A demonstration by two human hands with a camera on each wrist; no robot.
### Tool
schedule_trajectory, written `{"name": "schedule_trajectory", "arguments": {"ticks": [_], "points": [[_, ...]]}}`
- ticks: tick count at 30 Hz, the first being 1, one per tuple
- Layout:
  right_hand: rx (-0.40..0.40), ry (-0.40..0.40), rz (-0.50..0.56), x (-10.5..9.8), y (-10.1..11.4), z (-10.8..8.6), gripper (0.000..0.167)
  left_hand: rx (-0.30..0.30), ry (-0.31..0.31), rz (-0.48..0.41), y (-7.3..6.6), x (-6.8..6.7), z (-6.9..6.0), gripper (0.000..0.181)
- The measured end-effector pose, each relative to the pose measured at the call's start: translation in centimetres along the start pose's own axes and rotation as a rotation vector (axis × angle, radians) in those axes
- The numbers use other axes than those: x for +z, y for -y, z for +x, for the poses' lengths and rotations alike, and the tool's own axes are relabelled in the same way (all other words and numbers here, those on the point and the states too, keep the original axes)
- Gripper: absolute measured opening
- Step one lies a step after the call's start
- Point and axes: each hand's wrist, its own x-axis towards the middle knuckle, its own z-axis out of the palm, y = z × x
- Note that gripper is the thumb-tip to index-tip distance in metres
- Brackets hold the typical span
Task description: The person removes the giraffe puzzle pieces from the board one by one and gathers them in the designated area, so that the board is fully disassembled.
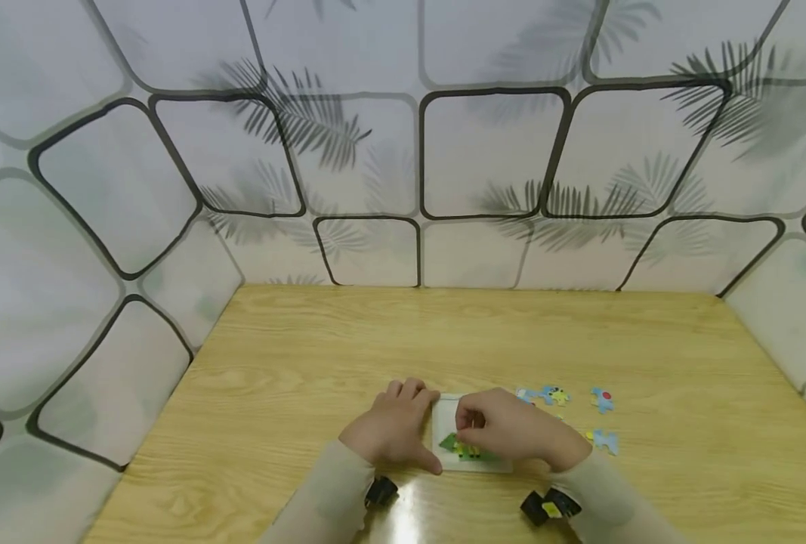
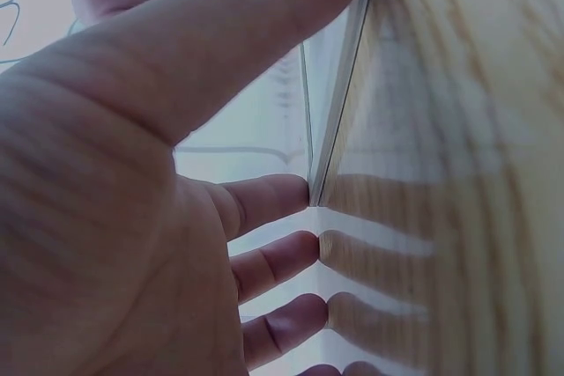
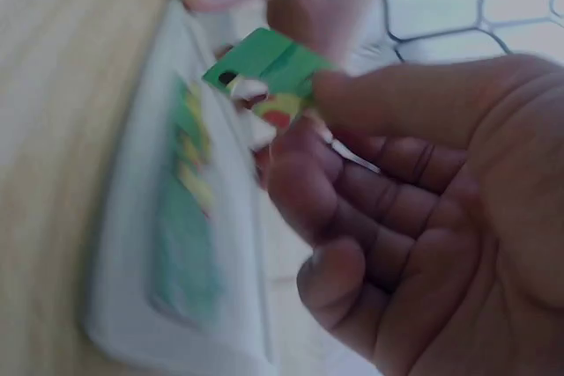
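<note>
A white puzzle tray (image 1: 446, 415) lies on the table, with joined green and yellow pieces (image 1: 467, 449) along its near side. My left hand (image 1: 390, 427) is at the tray's left edge, fingers spread, thumb by the near corner; in the left wrist view, a fingertip meets the edge of the tray (image 2: 339, 103). Over the tray, my right hand (image 1: 511, 427) pinches a puzzle piece (image 3: 269, 59) between thumb and forefinger. That piece is green with white, yellow and red parts, held tilted above the tray surface. From the head view the right hand hides it.
Several loose puzzle pieces lie right of the tray: a blue and yellow group (image 1: 555, 395), a blue piece with a red spot (image 1: 603, 400) and a light blue one (image 1: 605, 441). The wooden table (image 1: 307, 340) meets patterned fabric walls (image 1: 375, 253) at the back and sides.
</note>
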Motion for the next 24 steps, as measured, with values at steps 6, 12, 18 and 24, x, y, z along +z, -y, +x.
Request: {"name": "schedule_trajectory", "arguments": {"ticks": [6, 12, 18, 24], "points": [[0.045, 0.0, 0.073, -2.6, -1.0, -2.8, 0.008, 0.008, 0.002, 0.0, 0.0, -0.1, 0.0, 0.107], [0.112, 0.072, 0.047, -3.6, -1.8, -5.6, 0.011, 0.013, 0.006, -0.013, 0.2, -0.2, -0.2, 0.108], [0.123, 0.054, -0.085, -2.7, -2.1, -5.9, 0.018, 0.014, 0.005, -0.021, 0.3, -0.1, -0.2, 0.107], [0.135, 0.039, -0.148, -1.8, -2.2, -5.9, 0.024, 0.024, 0.011, -0.005, 0.2, 0.1, 0.1, 0.108]]}}
